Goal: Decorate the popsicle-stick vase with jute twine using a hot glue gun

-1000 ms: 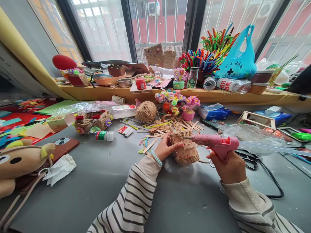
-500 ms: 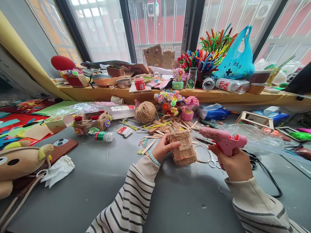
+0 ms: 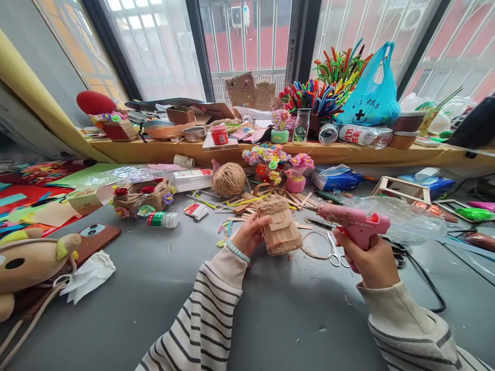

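Note:
My left hand (image 3: 251,234) is closed on the left side of a small craft box (image 3: 279,229) made of wooden sticks, with twine wrapped around its upper and lower ends. A length of twine (image 3: 315,253) curves out from the box's right side onto the table. My right hand (image 3: 371,260) grips a pink glue gun (image 3: 353,221), its nozzle pointing left toward the box but apart from it. Scissors (image 3: 337,252) lie on the table between the box and my right hand. Behind the box are loose wooden sticks (image 3: 247,203) and a ball of twine (image 3: 228,179).
A phone (image 3: 98,238), a crumpled tissue (image 3: 91,275) and a plush toy (image 3: 34,263) lie at left. A twine basket (image 3: 141,198) and a small bottle (image 3: 164,219) sit beyond them. A black cable (image 3: 429,286) runs along the right. Yarn flower pots (image 3: 297,175) stand at the back.
My left hand has shifted slightly left with the box, which is now tilted a little differently. My right hand still holds the glue gun in nearly the same place. The view has moved slightly.

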{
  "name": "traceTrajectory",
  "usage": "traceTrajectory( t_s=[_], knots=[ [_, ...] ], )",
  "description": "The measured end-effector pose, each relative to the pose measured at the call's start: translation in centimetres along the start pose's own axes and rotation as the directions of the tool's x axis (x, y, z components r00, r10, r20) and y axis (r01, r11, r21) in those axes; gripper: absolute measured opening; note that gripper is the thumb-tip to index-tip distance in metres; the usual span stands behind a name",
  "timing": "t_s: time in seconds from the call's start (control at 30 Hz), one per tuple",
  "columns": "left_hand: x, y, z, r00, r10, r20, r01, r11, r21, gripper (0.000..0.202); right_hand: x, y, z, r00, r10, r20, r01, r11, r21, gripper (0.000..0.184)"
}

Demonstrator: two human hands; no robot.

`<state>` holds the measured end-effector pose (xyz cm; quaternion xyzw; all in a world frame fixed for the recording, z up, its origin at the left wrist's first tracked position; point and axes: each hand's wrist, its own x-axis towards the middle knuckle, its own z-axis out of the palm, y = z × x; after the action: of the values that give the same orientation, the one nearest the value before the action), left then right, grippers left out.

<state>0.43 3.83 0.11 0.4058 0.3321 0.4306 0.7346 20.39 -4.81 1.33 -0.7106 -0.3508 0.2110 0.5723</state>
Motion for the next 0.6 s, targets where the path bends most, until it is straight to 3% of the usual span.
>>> traceTrajectory(
  t_s=[0.27,0.47,0.6],
  knots=[
    [-0.18,-0.28,0.5,0.999,-0.045,-0.001,0.044,0.992,0.116,0.065,-0.94,-0.56,-0.06,0.985,-0.172,0.0,0.169,0.967,-0.191,0.028],
    [-0.1,-0.44,0.5,0.999,-0.047,0.02,0.045,0.994,0.097,0.075,-1.11,-0.71,-0.21,0.981,-0.189,0.049,0.195,0.937,-0.288,0.03],
    [-0.01,-0.48,0.5,0.999,-0.045,0.03,0.042,0.994,0.097,0.076,-1.01,-0.59,-0.17,0.971,-0.229,0.064,0.237,0.925,-0.298,0.021]
  ],
)
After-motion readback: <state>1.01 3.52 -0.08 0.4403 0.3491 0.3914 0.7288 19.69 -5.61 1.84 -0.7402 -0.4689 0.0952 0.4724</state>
